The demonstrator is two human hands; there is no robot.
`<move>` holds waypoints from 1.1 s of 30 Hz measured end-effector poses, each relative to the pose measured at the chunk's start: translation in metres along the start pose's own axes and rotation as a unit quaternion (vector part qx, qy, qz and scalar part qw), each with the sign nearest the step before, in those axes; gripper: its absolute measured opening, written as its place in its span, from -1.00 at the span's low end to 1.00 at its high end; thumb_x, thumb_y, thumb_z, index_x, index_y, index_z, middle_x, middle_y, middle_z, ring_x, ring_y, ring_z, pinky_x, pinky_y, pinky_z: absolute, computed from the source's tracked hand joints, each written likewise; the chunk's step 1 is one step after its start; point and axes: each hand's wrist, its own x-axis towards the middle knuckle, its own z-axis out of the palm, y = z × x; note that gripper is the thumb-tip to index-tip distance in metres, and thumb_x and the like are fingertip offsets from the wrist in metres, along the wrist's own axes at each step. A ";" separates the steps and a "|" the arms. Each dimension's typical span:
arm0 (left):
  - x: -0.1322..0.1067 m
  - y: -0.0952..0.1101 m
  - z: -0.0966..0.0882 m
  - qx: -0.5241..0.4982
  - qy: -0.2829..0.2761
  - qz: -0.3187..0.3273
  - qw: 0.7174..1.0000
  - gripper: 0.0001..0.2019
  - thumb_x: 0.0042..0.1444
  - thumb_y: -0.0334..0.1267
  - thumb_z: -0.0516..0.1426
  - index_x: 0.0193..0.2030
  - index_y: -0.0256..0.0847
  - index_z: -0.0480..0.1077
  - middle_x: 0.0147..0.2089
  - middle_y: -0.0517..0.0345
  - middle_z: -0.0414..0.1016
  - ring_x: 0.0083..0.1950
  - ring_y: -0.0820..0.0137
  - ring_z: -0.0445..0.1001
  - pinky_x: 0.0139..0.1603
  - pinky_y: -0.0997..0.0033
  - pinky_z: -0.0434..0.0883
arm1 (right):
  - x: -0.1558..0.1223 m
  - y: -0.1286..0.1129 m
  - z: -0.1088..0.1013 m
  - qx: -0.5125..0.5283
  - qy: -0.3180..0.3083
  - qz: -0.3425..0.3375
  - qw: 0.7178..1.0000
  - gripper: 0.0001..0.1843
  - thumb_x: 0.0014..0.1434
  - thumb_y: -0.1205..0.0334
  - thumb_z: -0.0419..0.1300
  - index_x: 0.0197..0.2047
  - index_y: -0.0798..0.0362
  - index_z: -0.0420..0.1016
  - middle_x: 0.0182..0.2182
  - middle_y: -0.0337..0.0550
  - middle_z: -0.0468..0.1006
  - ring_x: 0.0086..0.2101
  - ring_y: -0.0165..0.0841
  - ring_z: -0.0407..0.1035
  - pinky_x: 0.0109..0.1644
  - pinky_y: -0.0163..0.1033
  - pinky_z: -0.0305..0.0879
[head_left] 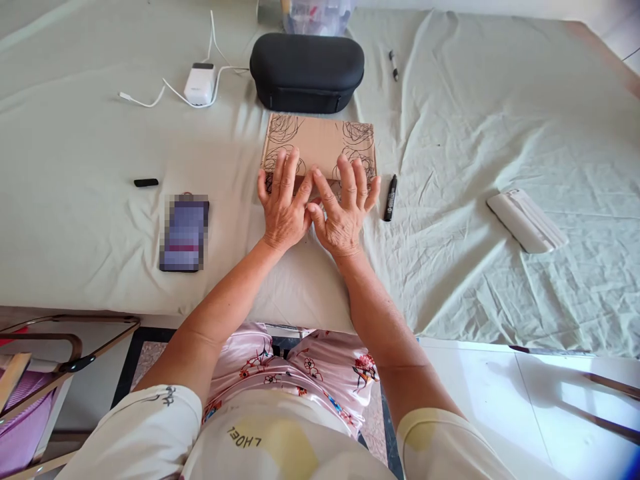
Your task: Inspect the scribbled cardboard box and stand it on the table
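Note:
Both hands rest on the near part of a brown cardboard box that has black scribbled loops near its corners. My left hand lies with its fingers spread over the box's near left side. Over the near right side, my right hand is spread in the same way. The index fingers and thumbs of the two hands come close together at the middle. Neither hand holds anything. Just right of the box lies a black marker. Part of the box's near side is hidden under the hands.
Behind the box stands a black zip case. Leftward are a white charger with cables, a small black cap-like piece and a phone. A pen and a pale flat object lie rightward on the wrinkled cloth.

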 end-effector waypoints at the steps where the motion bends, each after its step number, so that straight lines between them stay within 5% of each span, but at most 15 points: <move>1: 0.001 0.000 -0.001 -0.002 0.000 -0.009 1.000 -0.28 0.34 0.43 0.03 0.38 -0.02 0.42 0.66 0.06 0.19 0.79 0.02 -0.27 0.75 -0.23 -0.45 | 0.001 0.000 0.000 0.005 -0.006 0.002 1.000 -0.22 0.42 -0.54 -0.05 0.43 -0.27 0.47 0.51 -0.10 0.26 0.57 0.10 -0.01 0.61 0.55 -0.30; 7: 0.006 -0.014 -0.004 0.041 0.009 -0.045 0.998 -0.31 0.43 0.39 -0.04 0.43 0.01 0.40 0.69 0.15 0.11 0.80 0.06 -0.40 0.73 -0.27 -0.49 | 0.003 0.027 0.000 -0.005 0.032 0.065 0.997 -0.26 0.47 -0.48 -0.03 0.41 -0.21 0.49 0.57 -0.07 0.17 0.61 0.12 -0.13 0.59 0.59 -0.36; 12: 0.008 -0.033 -0.006 0.024 0.069 -0.072 0.995 -0.33 0.44 0.31 0.02 0.45 -0.06 0.43 0.73 0.02 -0.03 0.79 -0.01 -0.39 0.77 -0.21 -0.32 | 0.002 0.050 0.002 -0.007 0.055 0.080 0.995 -0.24 0.52 -0.42 -0.11 0.50 -0.16 0.37 0.60 -0.03 0.06 0.61 0.10 -0.13 0.58 0.52 -0.08; 20: 0.008 -0.058 0.007 -0.005 0.091 -0.064 0.994 -0.32 0.48 0.28 -0.03 0.58 0.00 0.24 0.64 -0.06 0.14 0.72 0.07 0.04 0.75 -0.01 -0.04 | 0.001 0.049 0.016 0.082 -0.010 0.060 0.995 -0.21 0.54 -0.16 -0.06 0.68 -0.11 -0.15 0.60 -0.07 0.14 0.52 -0.12 0.10 0.57 0.16 0.24; 27: 0.010 -0.061 0.013 -0.005 0.111 -0.064 0.992 -0.30 0.49 0.26 -0.04 0.61 -0.02 0.19 0.63 -0.10 0.13 0.69 0.03 0.09 0.72 -0.09 0.04 | 0.002 0.051 0.025 0.077 -0.027 0.107 0.991 -0.10 0.39 0.05 0.07 0.67 0.00 -0.17 0.60 0.10 0.08 0.49 -0.06 0.18 0.43 0.23 0.43; 33: 0.013 -0.063 0.016 0.004 0.126 -0.062 0.990 -0.32 0.50 0.22 -0.05 0.59 -0.10 0.22 0.59 -0.19 0.18 0.67 0.04 0.14 0.70 -0.06 0.08 | 0.003 0.049 0.027 0.074 -0.020 0.113 0.991 -0.09 0.36 0.10 0.09 0.66 0.06 -0.11 0.60 0.16 0.09 0.50 -0.07 0.18 0.53 0.22 0.31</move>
